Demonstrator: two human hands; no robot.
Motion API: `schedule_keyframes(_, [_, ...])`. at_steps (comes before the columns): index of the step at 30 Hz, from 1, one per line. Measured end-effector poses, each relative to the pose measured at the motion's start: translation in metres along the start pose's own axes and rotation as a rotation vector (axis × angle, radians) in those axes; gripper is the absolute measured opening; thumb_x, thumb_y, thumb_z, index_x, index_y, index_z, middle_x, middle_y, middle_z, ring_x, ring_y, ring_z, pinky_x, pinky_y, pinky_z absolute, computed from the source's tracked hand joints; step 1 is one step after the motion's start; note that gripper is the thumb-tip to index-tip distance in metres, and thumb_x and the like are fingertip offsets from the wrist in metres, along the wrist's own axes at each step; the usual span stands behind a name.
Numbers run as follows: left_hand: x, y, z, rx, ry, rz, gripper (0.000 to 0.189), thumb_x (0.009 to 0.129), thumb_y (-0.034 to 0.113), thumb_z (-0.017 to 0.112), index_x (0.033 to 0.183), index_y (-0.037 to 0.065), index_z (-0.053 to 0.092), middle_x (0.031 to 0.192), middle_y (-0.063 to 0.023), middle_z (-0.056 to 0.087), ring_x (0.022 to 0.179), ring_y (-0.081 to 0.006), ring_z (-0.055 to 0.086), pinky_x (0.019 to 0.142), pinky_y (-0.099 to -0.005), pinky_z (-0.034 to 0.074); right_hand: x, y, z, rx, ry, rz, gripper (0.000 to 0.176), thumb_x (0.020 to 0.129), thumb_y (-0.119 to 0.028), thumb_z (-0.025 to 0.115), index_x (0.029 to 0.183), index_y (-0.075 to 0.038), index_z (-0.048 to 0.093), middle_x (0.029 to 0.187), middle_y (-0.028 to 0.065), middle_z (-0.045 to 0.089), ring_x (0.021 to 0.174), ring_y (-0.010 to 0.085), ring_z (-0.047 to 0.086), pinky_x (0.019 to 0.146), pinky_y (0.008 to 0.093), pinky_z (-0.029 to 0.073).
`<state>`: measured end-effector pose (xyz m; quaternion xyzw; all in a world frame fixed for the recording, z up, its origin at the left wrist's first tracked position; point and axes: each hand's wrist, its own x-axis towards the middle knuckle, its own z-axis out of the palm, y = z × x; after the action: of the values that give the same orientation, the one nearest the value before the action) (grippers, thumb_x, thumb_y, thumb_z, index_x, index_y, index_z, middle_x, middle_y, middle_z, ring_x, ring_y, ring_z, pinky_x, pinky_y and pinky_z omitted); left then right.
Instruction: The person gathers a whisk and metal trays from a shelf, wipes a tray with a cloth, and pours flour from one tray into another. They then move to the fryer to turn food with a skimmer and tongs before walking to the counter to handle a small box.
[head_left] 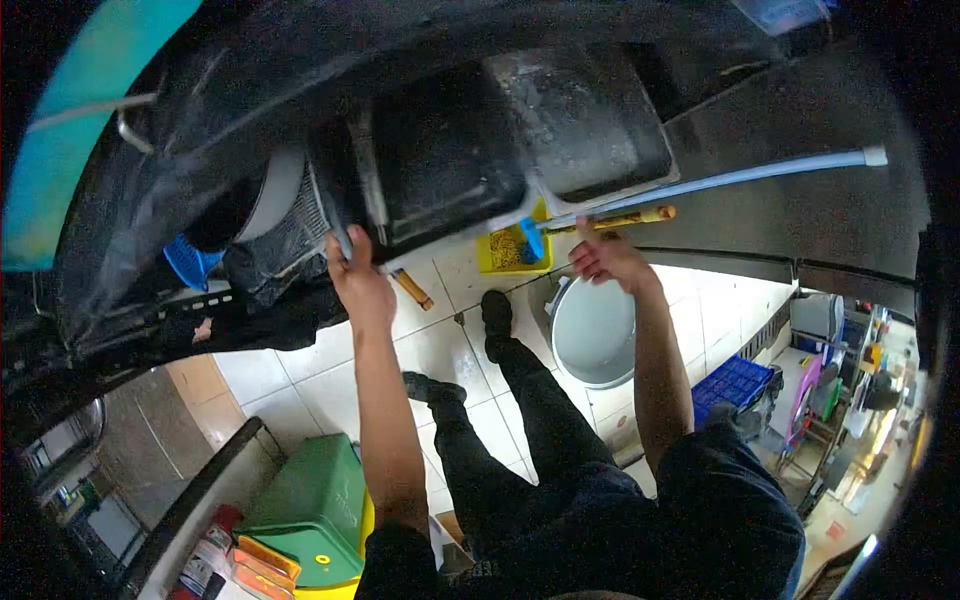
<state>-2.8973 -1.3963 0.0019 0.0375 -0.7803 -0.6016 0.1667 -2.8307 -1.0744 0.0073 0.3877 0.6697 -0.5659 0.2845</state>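
Note:
My left hand (362,285) is at the front edge of a dark counter, its fingers closed on a narrow grey strip (343,240). What that strip belongs to is hard to make out. Right beside it are two dark rectangular basins (590,125); the right one has pale marks inside. My right hand (612,262) is in the air below the right basin, fingers apart and partly curled, with nothing visible in it. Close above its fingertips runs a bamboo-like stick (640,216), and over that a long light-blue pole (760,176).
Below the basins stands a yellow container (515,250) with a blue tool. A grey bucket (594,335) is on the white tiled floor (330,350) by my feet. A green bin (305,510) is at lower left, a blue crate (735,385) at right. A blue brush-like item (192,262) lies left.

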Motion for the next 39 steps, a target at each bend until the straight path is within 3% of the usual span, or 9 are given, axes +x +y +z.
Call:
schedule_keyframes(1, [0.008,0.005,0.008,-0.653,0.034,-0.522,0.025,0.082,0.019,0.047,0.098,0.001,0.044,0.087,-0.0061,0.044,0.075,-0.0163,0.043,0.061,-0.0270,0.036,-0.004,0.005,0.000,0.037,-0.117,0.084,0.058,0.071,-0.056,0.046,0.089,-0.001,0.051,0.070,0.0078,0.054,0.066,0.0164,0.053,0.059,0.0279,0.044])
schedule_keyframes(2, [0.013,0.012,0.009,-0.551,0.059,-0.632,0.033,0.081,0.021,0.050,0.106,0.003,0.039,0.094,-0.0074,0.043,0.084,-0.0193,0.046,0.061,-0.0303,0.041,0.003,0.015,0.000,0.051,-0.110,0.079,0.058,0.071,-0.056,0.046,0.089,-0.001,0.051,0.070,0.0078,0.054,0.066,0.0164,0.053,0.059,0.0279,0.044])
schedule_keyframes(6, [0.021,0.023,0.016,-0.616,0.161,-0.662,0.042,0.079,0.021,0.050,0.111,0.002,0.031,0.104,-0.0143,0.040,0.091,-0.0288,0.046,0.064,-0.0450,0.049,0.048,0.036,0.006,0.592,-0.093,-0.140,0.074,0.067,-0.059,0.050,0.115,-0.006,0.032,0.101,0.0121,0.045,0.089,0.0198,0.047,0.079,0.0348,0.038])
schedule_keyframes(11, [0.040,0.018,0.002,-0.432,-0.008,-0.709,0.039,0.078,0.016,0.050,0.111,0.002,0.035,0.109,-0.0147,0.039,0.093,-0.0258,0.046,0.062,-0.0378,0.050,0.092,0.024,0.002,0.953,-0.131,-0.243,0.070,0.071,-0.051,0.051,0.122,-0.011,0.024,0.112,0.0078,0.040,0.099,0.0205,0.042,0.084,0.0362,0.033])
schedule_keyframes(22, [0.041,-0.012,-0.015,0.073,-0.121,-0.630,0.032,0.070,0.021,0.055,0.097,0.007,0.044,0.084,-0.0040,0.049,0.071,-0.0134,0.046,0.054,-0.0256,0.038,0.166,0.046,-0.002,1.065,-0.109,-0.281,0.031,0.067,-0.012,0.047,0.097,-0.001,0.045,0.092,0.0082,0.051,0.077,0.0179,0.053,0.060,0.0316,0.047])
schedule_keyframes(24, [0.037,-0.018,-0.016,0.109,-0.140,-0.636,0.031,0.070,0.020,0.055,0.095,0.008,0.044,0.084,-0.0033,0.049,0.071,-0.0127,0.046,0.054,-0.0251,0.037,0.139,0.027,-0.006,1.020,-0.115,-0.378,0.022,0.065,-0.010,0.046,0.084,0.000,0.044,0.072,0.0094,0.051,0.057,0.0221,0.054,0.044,0.0285,0.048])
schedule_keyframes(28, [0.040,-0.024,-0.017,0.160,-0.101,-0.640,0.031,0.068,0.021,0.057,0.095,0.009,0.045,0.077,-0.0007,0.049,0.066,-0.0101,0.045,0.052,-0.0248,0.036,0.087,-0.016,0.000,1.073,0.065,-0.353,0.022,0.064,-0.010,0.047,0.083,0.000,0.044,0.072,0.0095,0.051,0.056,0.0212,0.054,0.042,0.0277,0.048])
schedule_keyframes(33, [0.041,-0.014,-0.010,0.092,-0.143,-0.654,0.030,0.067,0.019,0.058,0.093,0.009,0.046,0.072,0.0009,0.049,0.060,-0.0084,0.045,0.047,-0.0222,0.033,0.081,-0.018,-0.002,1.135,0.028,-0.395,0.029,0.063,-0.008,0.047,0.089,0.003,0.041,0.085,0.0137,0.049,0.069,0.0253,0.055,0.060,0.0331,0.051])
schedule_keyframes(39, [0.037,-0.008,-0.005,0.093,-0.068,-0.631,0.036,0.067,0.021,0.059,0.097,0.007,0.045,0.075,-0.0005,0.049,0.060,-0.0101,0.045,0.047,-0.0228,0.033,0.051,-0.031,0.005,1.298,-0.113,-0.345,0.023,0.065,-0.006,0.048,0.087,-0.001,0.045,0.083,0.0082,0.049,0.071,0.0201,0.053,0.055,0.0293,0.050])
